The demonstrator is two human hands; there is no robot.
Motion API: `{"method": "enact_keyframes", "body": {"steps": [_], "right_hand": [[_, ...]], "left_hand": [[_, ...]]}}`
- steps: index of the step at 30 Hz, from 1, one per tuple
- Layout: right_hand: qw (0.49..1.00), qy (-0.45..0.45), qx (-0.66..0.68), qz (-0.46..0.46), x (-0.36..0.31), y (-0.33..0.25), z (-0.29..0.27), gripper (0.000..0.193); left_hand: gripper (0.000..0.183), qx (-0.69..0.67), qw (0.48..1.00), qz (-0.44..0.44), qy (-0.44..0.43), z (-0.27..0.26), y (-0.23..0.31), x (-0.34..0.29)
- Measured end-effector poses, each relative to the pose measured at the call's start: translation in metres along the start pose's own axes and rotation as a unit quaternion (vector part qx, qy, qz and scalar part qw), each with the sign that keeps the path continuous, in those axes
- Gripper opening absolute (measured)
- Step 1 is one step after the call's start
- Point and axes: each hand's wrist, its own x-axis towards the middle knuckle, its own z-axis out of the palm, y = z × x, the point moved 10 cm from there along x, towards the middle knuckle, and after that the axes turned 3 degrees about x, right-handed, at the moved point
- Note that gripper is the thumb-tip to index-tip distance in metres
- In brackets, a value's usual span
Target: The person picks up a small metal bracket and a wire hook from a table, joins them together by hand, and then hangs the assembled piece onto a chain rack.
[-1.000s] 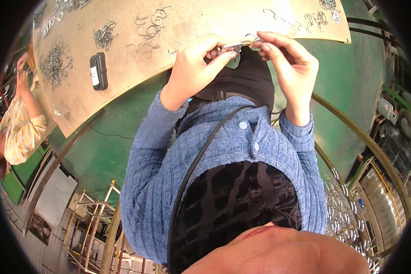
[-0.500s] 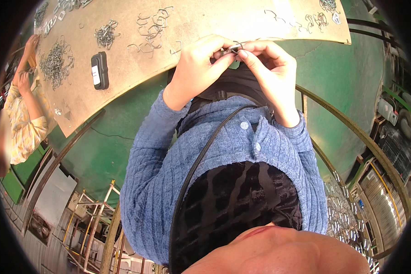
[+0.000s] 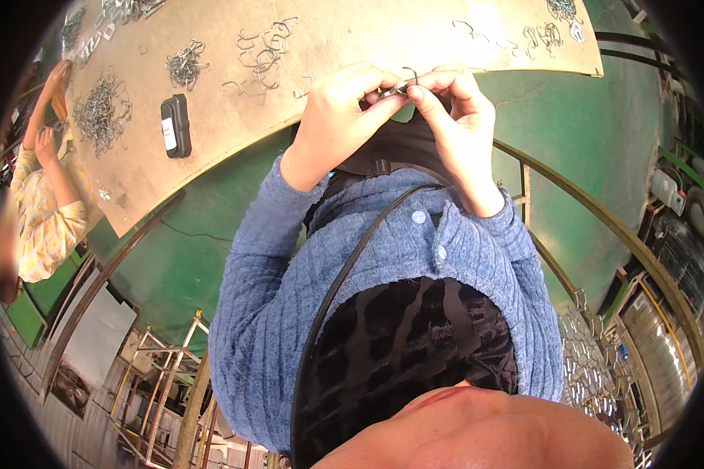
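Both hands meet over the table's near edge, their fingertips almost touching. My left hand (image 3: 338,117) is closed, pinching a small metal piece (image 3: 391,92) that the fingers partly cover. Closed between thumb and fingers, my right hand (image 3: 460,117) holds a bent wire hook (image 3: 412,73), whose curved end sticks up past the fingertips. The hook lies against the metal piece; whether the two are joined I cannot tell. Just beyond my left hand, loose wire hooks (image 3: 267,56) are scattered on the tan tabletop (image 3: 211,129).
Left on the table are a black case (image 3: 176,127) with a white label, a small hook pile (image 3: 186,65) and a larger pile (image 3: 102,116). More hooks (image 3: 547,36) lie far right. A co-worker in a yellow patterned sleeve (image 3: 51,234) works at the left edge.
My right hand has drawn slightly left, and the hook's curved end now stands higher between the fingertips. My left hand stays nearly in place. The co-worker's hands have shifted a little.
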Motion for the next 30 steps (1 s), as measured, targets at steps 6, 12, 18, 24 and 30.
{"method": "enact_keyframes", "body": {"steps": [6,12,18,24,30], "right_hand": [[0.998,-0.007,-0.037,-0.055,0.000,-0.007,0.001,0.010],[0.965,0.000,-0.055,-0.257,-0.014,-0.034,0.002,0.015],[0.972,0.000,-0.025,-0.232,-0.021,-0.028,-0.006,0.020],[0.978,-0.017,-0.028,-0.207,-0.024,-0.020,-0.001,0.020],[0.981,-0.032,-0.029,-0.191,-0.025,-0.019,0.002,0.019]], "left_hand": [[0.015,-0.001,0.999,-0.035,-0.038,0.007,-0.002,0.003],[0.023,-0.154,0.958,-0.098,-0.223,0.036,-0.015,0.003],[0.032,0.038,0.994,0.063,-0.084,0.003,-0.058,0.130],[0.037,0.335,0.899,0.241,0.145,0.024,-0.078,0.181],[0.027,0.326,0.910,0.256,0.008,0.009,-0.049,0.126]]}}
